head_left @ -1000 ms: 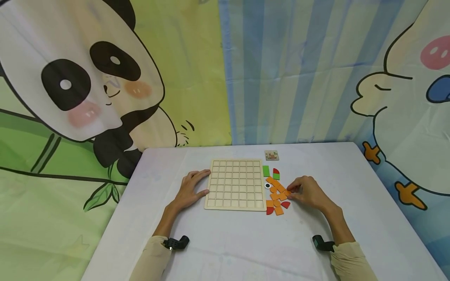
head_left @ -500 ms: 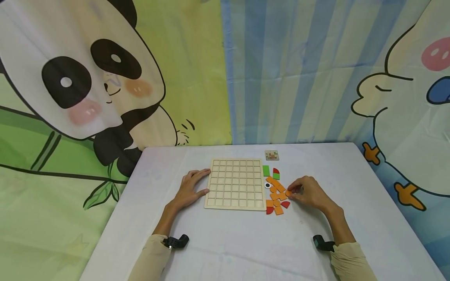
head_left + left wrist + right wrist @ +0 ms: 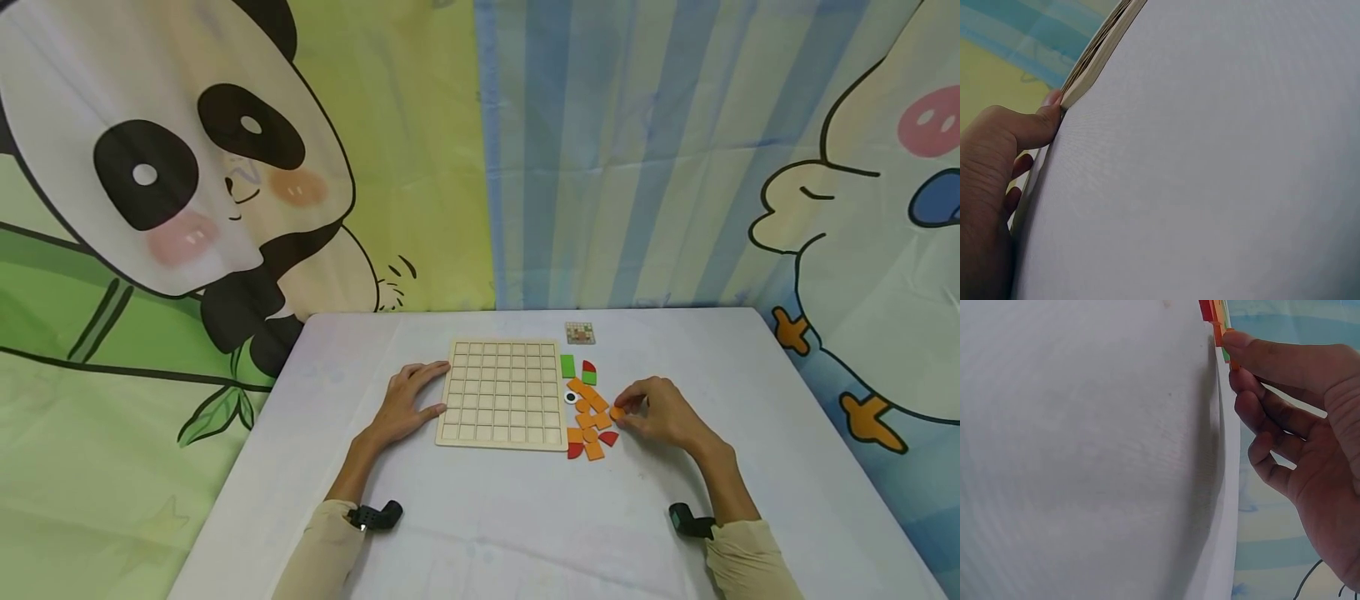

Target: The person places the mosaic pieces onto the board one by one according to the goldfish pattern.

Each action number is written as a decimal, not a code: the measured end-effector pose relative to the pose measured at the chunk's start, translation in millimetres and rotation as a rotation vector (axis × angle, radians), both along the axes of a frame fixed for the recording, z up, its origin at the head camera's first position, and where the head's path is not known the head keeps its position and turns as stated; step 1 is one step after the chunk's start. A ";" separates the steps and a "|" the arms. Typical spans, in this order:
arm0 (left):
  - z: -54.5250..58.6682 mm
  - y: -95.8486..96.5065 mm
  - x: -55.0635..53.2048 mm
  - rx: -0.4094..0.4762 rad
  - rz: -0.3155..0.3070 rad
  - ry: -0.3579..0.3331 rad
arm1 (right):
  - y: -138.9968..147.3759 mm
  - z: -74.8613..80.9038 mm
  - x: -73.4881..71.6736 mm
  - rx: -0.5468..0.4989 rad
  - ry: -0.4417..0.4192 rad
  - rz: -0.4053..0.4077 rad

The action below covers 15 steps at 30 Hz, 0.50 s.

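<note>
A pale wooden grid board lies on the white table. My left hand rests at its left edge, fingers and thumb spread along the rim; in the left wrist view the thumb touches the board's corner. To the right of the board, my right hand pinches a small orange tile with a rounded edge between thumb and forefinger. That tile shows only edge-on in the right wrist view. Several flat orange tiles cluster between the board and this hand.
Among the tiles are red quarter-round pieces, a green rectangle, a red-and-green pair and a white disc with a black dot. A small patterned card lies near the table's back edge.
My right hand has shifted very slightly right with the orange tile, opening a small gap from the neighbouring tiles. The left hand stays in place.
</note>
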<state>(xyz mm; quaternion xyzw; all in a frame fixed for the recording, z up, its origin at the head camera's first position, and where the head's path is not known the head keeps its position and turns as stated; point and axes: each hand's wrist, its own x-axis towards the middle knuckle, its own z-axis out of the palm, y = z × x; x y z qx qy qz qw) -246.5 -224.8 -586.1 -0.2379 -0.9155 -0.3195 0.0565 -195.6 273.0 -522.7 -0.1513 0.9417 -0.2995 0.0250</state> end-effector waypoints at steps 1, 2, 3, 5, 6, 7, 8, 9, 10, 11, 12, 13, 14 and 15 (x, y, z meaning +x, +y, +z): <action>0.1 0.1 0.2 -0.002 0.000 0.005 | 0.1 0.4 0.0 -0.003 -0.001 0.002; 0.4 0.2 0.4 -0.004 0.000 0.008 | 0.0 0.7 -0.1 -0.006 -0.001 0.004; 0.7 0.3 0.7 -0.005 0.000 0.011 | 0.2 1.1 -0.4 -0.009 -0.001 0.009; 1.0 0.3 1.0 -0.007 0.000 0.011 | 0.3 1.8 -1.0 -0.012 0.002 0.015; 1.2 0.3 1.1 -0.006 0.001 0.006 | 0.5 2.2 -1.2 -0.015 0.004 0.020; 1.2 0.3 1.1 -0.006 0.002 0.004 | 0.6 2.7 -1.4 -0.016 0.007 0.024; 1.4 0.3 1.2 -0.004 0.002 0.000 | 0.6 3.2 -1.4 -0.017 0.011 0.027; 1.4 0.4 1.3 -0.002 0.002 -0.001 | 0.6 3.8 -1.5 -0.019 0.015 0.030; 1.3 0.5 1.2 0.000 0.003 -0.003 | 0.4 4.3 -1.5 -0.020 0.019 0.031; 1.1 0.7 1.2 0.000 0.004 -0.001 | 0.2 5.0 -1.5 -0.023 0.022 0.031; 0.9 0.8 1.1 -0.001 0.004 0.000 | -0.1 5.7 -1.5 -0.027 0.026 0.035; 0.6 0.7 1.1 -0.001 0.004 -0.001 | -0.5 6.2 -1.5 -0.029 0.029 0.037; 0.2 0.6 1.0 0.000 0.004 -0.001 | -1.0 6.8 -1.4 -0.033 0.032 0.042; -0.1 0.6 0.9 0.001 0.004 -0.003 | -1.6 7.4 -1.4 -0.035 0.035 0.045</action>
